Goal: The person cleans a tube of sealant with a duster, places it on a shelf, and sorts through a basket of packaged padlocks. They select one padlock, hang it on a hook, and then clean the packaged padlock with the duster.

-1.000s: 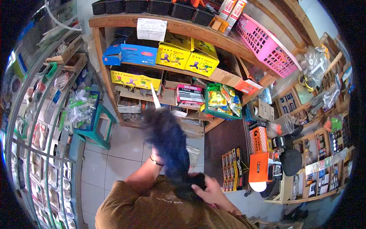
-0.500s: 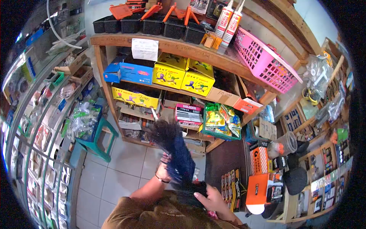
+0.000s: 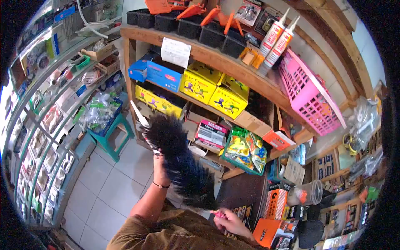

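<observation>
My right hand (image 3: 232, 223) is closed around the pink handle (image 3: 218, 214) of a black feather duster (image 3: 183, 166). The duster's dark feathers slant up and left across the front of the shelves. Behind the feathers, my left hand (image 3: 159, 166) is raised, its fingers mostly hidden. A long white pointed thing (image 3: 139, 112) sticks up above that hand and appears to be in its grip; its kind cannot be made out. Yellow boxes (image 3: 156, 100) and a Soligen box (image 3: 211, 134) stand on the shelves just beyond the feathers.
A wooden shelf (image 3: 200, 49) carries black bins (image 3: 195, 29), sealant tubes (image 3: 278, 43) and a pink basket (image 3: 308, 93). A green basket (image 3: 243, 156) of colourful packets sits lower. On the left are a glass display case (image 3: 41, 137) and a green stool (image 3: 114, 139). Orange boxes (image 3: 266, 231) lie right.
My left hand has risen and moved left with the white pointed thing. The duster has swung up and left, and its pink handle now shows in my right hand. The view has turned.
</observation>
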